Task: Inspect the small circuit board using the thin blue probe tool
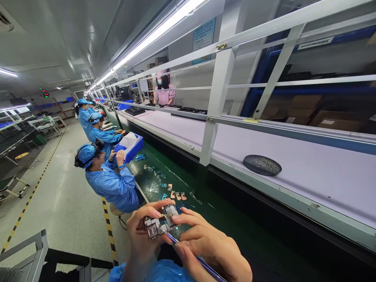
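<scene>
Left hand [142, 239]: grip closed on a circuit board [160, 223], held by its left end, metal shields on the upward face. The board is in the air, above the near edge of the table [188, 184], which has a green top. Right hand [205, 244]: grip closed on a slim blue-shafted probe [205, 264], its tip at the lower edge of the board; right fingertips [188, 219] also touch the board's right side. Farther along the table, near the edge on the seated side: small pinkish boards [178, 196] in a short row and scattered blue-green parts [155, 172]. Seated beside that edge, a co-worker [111, 188] in a blue smock and cap, hands raised at a blue tote [136, 147] with white lining. Past the far edge, a lilac shelf [293, 176] carries a round black mesh disc [262, 165]. A person in pink [163, 96] stands at the far end.
</scene>
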`<state>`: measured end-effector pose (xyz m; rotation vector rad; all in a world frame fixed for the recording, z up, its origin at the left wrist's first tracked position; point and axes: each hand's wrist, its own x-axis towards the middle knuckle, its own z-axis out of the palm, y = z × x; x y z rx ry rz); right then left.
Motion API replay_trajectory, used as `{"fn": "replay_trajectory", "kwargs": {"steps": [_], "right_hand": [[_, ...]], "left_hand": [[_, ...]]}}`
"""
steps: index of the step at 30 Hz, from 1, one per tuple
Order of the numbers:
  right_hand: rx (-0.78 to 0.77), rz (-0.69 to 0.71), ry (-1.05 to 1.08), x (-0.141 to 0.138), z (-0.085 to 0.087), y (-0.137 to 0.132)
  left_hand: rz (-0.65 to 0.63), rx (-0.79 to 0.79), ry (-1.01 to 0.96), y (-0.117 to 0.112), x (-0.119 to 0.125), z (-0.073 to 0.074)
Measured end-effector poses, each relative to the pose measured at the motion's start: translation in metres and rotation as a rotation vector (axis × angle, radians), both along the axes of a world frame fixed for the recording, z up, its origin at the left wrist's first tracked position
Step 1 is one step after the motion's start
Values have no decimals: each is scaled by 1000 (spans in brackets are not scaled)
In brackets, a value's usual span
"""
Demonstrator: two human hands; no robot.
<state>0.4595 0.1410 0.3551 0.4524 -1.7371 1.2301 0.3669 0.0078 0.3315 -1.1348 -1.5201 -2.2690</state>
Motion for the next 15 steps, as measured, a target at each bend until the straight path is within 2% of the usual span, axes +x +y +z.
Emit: {"fn": "replay_trajectory", "kwargs": {"steps": [5, 11, 15], "right_hand": [[-33, -1, 17, 2, -1, -4], [-114, -132, 62, 0, -3, -16], [-44, -85, 50, 1, -1, -8]], "left_hand": [[11, 29, 0, 3, 3, 1], [17, 31, 47, 4, 4, 11], [4, 17, 47, 5, 2, 8]]}}
